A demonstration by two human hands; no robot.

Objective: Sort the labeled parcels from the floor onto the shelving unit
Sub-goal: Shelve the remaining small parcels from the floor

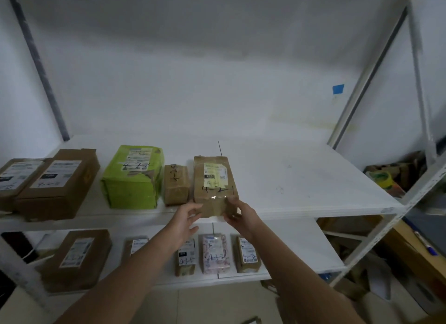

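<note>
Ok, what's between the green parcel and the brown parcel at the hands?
One small brown box, between the green parcel and the brown parcel on the upper shelf; head view.

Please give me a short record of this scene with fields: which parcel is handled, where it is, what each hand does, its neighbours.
parcel: brown parcel, marked 4-2-1
place: upper shelf, lying flat
left hand: touches its near left corner
right hand: grips its near right corner
neighbours: small brown box on its left, then green parcel
</note>
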